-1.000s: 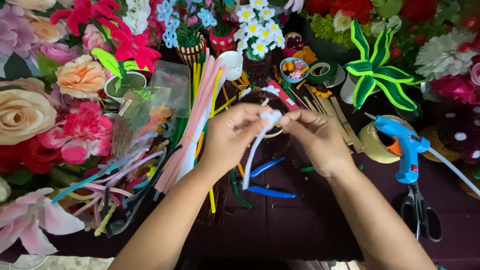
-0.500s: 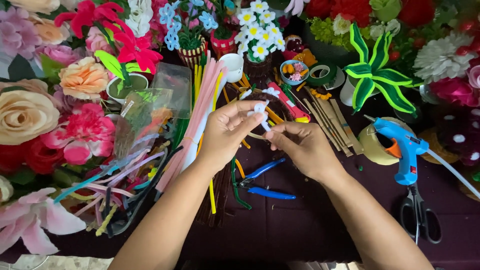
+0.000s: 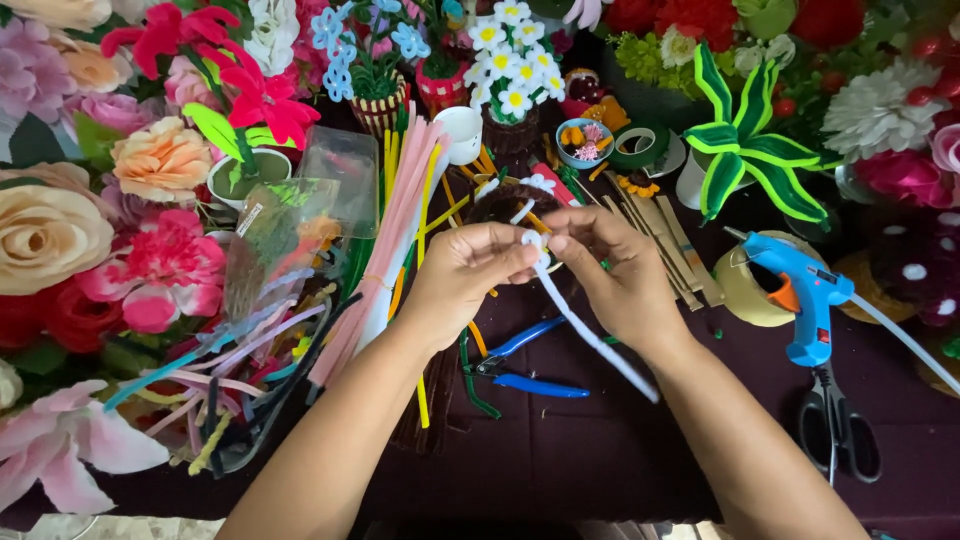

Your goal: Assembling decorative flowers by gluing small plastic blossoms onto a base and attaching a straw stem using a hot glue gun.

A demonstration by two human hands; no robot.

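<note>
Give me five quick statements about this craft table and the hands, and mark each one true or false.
1. Both hands pinch a white pipe cleaner. True: the left hand and right hand meet at its upper end.
2. The blue glue gun is in the right hand. False: it stands on the table, apart from both hands.
3. Blue-handled pliers lie on the table below the hands. True.
4. The scissors lie left of the pink pipe cleaners. False: they lie at the far right, below the glue gun.
5. The left hand holds a green and yellow flower. False: that flower stands behind the work.
</note>
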